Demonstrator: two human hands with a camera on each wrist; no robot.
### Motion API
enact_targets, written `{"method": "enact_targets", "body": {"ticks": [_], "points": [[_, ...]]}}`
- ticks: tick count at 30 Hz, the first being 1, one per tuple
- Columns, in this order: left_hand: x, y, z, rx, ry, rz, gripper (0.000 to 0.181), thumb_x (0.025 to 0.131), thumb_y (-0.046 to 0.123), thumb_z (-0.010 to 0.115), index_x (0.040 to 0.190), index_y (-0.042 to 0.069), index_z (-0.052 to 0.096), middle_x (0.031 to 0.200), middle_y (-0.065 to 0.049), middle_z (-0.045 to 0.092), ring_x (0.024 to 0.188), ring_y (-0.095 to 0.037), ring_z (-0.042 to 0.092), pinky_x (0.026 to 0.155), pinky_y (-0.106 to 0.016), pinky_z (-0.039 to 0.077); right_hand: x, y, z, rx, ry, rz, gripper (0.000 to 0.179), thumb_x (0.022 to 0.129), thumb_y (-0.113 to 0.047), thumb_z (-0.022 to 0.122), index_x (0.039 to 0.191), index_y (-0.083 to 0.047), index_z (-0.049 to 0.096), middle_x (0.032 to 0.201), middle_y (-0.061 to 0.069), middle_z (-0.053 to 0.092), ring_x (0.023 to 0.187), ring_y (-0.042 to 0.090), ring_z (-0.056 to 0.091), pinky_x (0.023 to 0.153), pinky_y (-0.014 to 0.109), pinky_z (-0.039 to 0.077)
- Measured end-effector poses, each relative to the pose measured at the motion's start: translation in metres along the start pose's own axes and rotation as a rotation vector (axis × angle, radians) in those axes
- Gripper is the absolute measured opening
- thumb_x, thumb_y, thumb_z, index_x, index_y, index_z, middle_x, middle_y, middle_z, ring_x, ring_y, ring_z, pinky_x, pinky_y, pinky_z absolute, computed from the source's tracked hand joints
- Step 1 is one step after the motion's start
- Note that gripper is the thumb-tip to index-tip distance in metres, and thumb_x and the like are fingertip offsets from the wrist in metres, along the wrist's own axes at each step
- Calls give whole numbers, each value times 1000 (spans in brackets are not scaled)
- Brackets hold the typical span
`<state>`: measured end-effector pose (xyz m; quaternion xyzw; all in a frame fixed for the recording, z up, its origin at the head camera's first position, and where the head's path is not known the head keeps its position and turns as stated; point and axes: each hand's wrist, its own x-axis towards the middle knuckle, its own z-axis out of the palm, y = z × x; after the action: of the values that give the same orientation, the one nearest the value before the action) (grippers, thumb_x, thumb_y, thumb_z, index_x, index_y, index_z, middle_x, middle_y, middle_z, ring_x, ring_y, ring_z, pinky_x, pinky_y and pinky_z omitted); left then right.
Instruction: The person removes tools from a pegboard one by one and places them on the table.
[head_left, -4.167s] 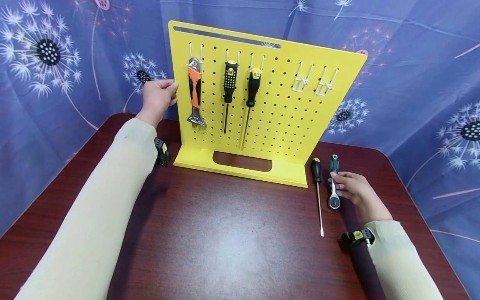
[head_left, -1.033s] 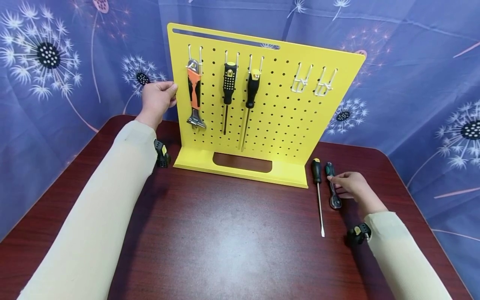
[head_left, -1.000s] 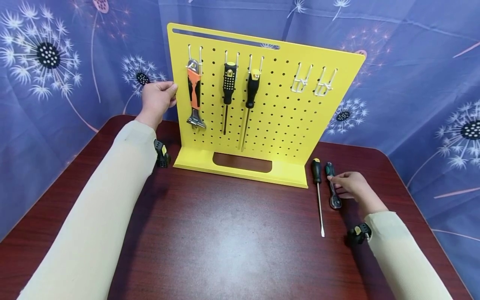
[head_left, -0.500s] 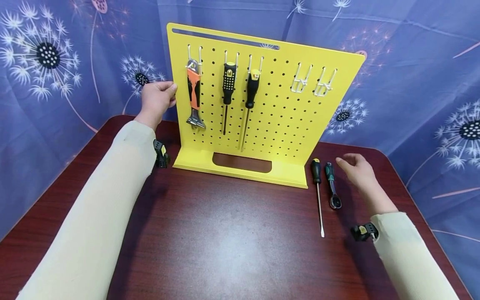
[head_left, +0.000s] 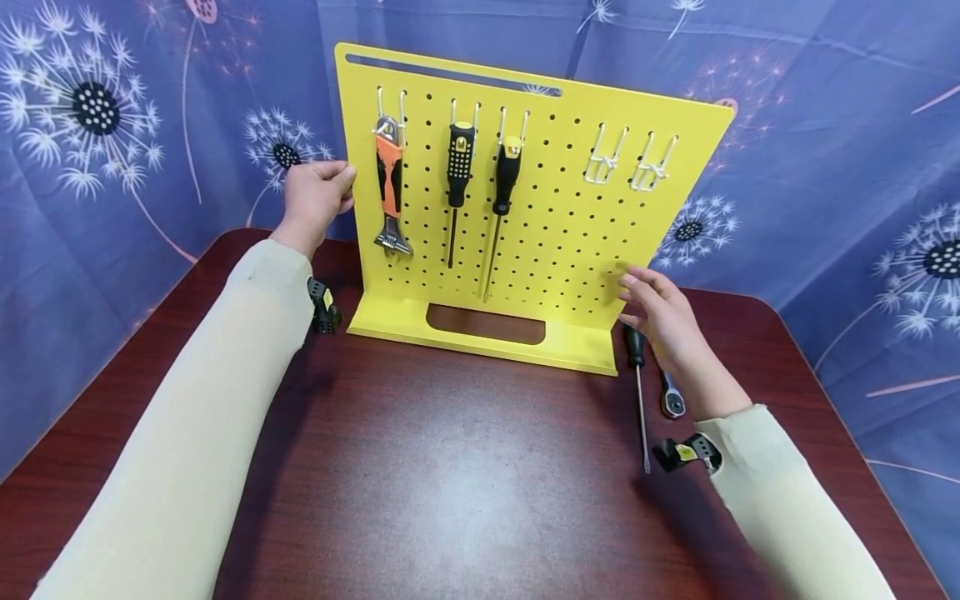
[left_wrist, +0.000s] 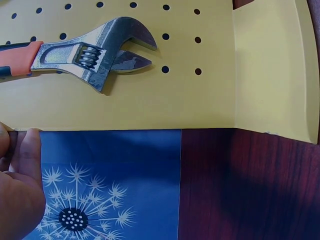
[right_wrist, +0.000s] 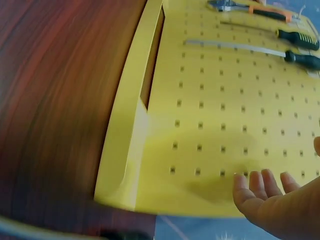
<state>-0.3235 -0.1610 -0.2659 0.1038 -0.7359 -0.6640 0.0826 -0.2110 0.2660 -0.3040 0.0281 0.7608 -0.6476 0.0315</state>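
Observation:
My left hand (head_left: 311, 200) pinches the left edge of a yellow pegboard (head_left: 555, 217) between thumb and fingers. Close by that edge, an adjustable wrench (head_left: 389, 179) with orange-and-black grips hangs head down; its metal head (left_wrist: 107, 52) is large in the left wrist view. My right hand (head_left: 667, 321) is at the board's lower right edge, fingers loosely bent and holding nothing; whether they touch the board I cannot tell. Below it on the table lie a flat-blade screwdriver (head_left: 641, 417) and a ratchet wrench (head_left: 673, 404), its handle mostly hidden by the right hand.
Two screwdrivers, one with a dotted grip (head_left: 460, 162) and one with a smooth black handle (head_left: 507, 175), hang mid-board. Two white double hooks (head_left: 602, 162) at the upper right carry nothing. The dark wood table (head_left: 450, 467) extends in front; a blue dandelion-print cloth (head_left: 225, 83) hangs behind.
My right hand held the ratchet wrench earlier, laid it beside the screwdriver and let go. It then moved up and left to the pegboard's right edge. My left hand stayed put.

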Motion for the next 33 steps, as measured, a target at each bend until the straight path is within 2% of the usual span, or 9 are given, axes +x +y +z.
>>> {"method": "enact_targets", "body": {"ticks": [4, 7, 11, 15, 19, 25, 29, 33], "points": [[-1, 0, 0, 0, -5, 5, 36, 103, 18, 60, 137, 6, 65, 103, 6, 60, 81, -5, 53, 65, -8, 52, 8, -7, 16, 76, -47, 25, 65, 107, -34, 51, 161, -7, 29, 119, -17, 57, 118, 5, 50, 91, 17, 51], [-1, 1, 0, -1, -7, -5, 37, 103, 18, 60, 138, 7, 64, 112, 3, 61, 82, -4, 53, 66, -7, 53, 13, -11, 28, 92, -65, 14, 62, 107, -30, 51, 161, -7, 30, 119, -16, 58, 118, 6, 50, 94, 19, 51], [-1, 2, 0, 1, -6, -16, 37, 103, 19, 60, 138, 8, 64, 120, 0, 62, 84, -4, 54, 66, -7, 53, 20, -14, 44, 59, -79, 0, 59, 108, -26, 50, 161, -8, 31, 143, 1, 52, 131, 14, 48, 108, 28, 46], [-1, 1, 0, 5, -5, -11, 37, 103, 19, 60, 138, 8, 64, 115, 2, 63, 83, -4, 54, 66, -7, 53, 29, -15, 56, 37, -109, -10, 59, 108, -22, 48, 162, -9, 29, 161, 13, 36, 147, 21, 40, 120, 37, 39], [-1, 2, 0, 3, -5, -15, 37, 103, 18, 60, 139, 8, 64, 118, 0, 64, 83, -3, 55, 66, -6, 53, 36, -14, 66, 58, -127, -25, 59, 107, -19, 50, 161, -7, 30, 160, 15, 38, 144, 20, 43, 124, 39, 37], [-1, 2, 1, 5, -4, -21, 38, 104, 20, 60, 139, 9, 63, 132, -5, 63, 83, -2, 56, 66, -6, 52, 44, -13, 82, 120, -151, -46, 56, 106, -15, 53, 158, -4, 35, 154, 14, 45, 142, 22, 47, 127, 42, 35], [-1, 2, 0, 2, -6, -16, 37, 103, 19, 60, 139, 8, 64, 127, -3, 63, 82, -2, 55, 66, -6, 52, 48, -12, 92, 156, -154, -55, 55, 105, -11, 54, 156, -2, 38, 145, 11, 50, 138, 23, 50, 126, 42, 37], [-1, 2, 0, -3, -10, -14, 37, 103, 18, 60, 139, 7, 64, 121, 0, 63, 82, -3, 55, 66, -7, 53, 53, -13, 99, 161, -151, -67, 53, 104, -9, 56, 155, -2, 41, 148, 15, 50, 141, 27, 49, 125, 41, 39]]}}
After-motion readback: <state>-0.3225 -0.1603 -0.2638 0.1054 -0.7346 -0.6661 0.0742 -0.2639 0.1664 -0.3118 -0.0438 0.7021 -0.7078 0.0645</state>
